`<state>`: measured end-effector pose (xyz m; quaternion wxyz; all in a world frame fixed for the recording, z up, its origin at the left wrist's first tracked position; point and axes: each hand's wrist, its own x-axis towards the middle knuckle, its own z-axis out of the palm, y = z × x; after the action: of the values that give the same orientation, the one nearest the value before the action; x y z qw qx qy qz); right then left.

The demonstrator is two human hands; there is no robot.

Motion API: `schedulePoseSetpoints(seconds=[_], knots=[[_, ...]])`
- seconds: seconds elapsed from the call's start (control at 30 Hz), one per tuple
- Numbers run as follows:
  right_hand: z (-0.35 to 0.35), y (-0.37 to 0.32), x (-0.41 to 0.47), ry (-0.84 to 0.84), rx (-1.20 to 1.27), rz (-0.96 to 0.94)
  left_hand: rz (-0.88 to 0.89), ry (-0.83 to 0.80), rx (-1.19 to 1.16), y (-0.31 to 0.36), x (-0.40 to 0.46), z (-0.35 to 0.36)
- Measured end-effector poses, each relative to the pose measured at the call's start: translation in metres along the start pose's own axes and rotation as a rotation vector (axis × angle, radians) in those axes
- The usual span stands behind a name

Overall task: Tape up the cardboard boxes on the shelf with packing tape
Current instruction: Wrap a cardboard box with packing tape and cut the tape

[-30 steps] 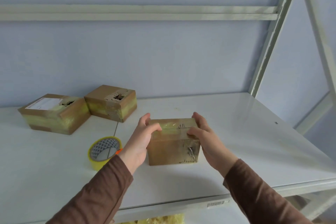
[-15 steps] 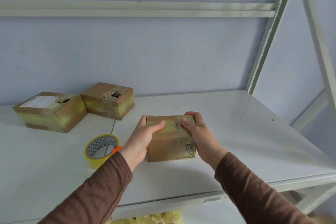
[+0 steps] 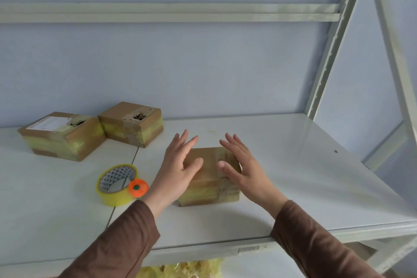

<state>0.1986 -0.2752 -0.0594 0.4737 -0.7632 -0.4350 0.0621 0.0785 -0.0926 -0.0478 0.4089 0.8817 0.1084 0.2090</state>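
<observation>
Releasing the box [image 3: 208,178]: both hands gripped it half a second ago; now left hand [image 3: 178,169] and right hand [image 3: 241,167] hover over it, fingers spread, grasping nothing. Box sits mid-shelf [image 3: 293,165] near tape roll [image 3: 117,184], apparently taped and finished.

Brown boxes [image 3: 209,178] banded yellowish, yellow tape roll [image 3: 117,184], orange disc [image 3: 138,188], white shelf [image 3: 293,176].

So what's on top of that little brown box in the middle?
Both open hands, the left hand and right hand, spread over the small brown cardboard box. Yellowish clear tape bands show on it. The hands cover part of the lid.
</observation>
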Motion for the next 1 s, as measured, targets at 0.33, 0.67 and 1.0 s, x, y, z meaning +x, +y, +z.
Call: schedulePoseSetpoints(seconds=[0.33,0.67,1.0], knots=[[0.004,0.0,0.008,-0.136,-0.218,-0.014,-0.118,-0.105,0.235,-0.002,0.012,0.01],[0.004,0.022,-0.015,0.129,0.044,0.059,-0.353,-0.036,-0.204,-0.011,-0.006,-0.025],[0.031,0.018,0.026,0.244,0.429,0.396,-0.369,-0.027,-0.136,-0.001,-0.025,-0.013]])
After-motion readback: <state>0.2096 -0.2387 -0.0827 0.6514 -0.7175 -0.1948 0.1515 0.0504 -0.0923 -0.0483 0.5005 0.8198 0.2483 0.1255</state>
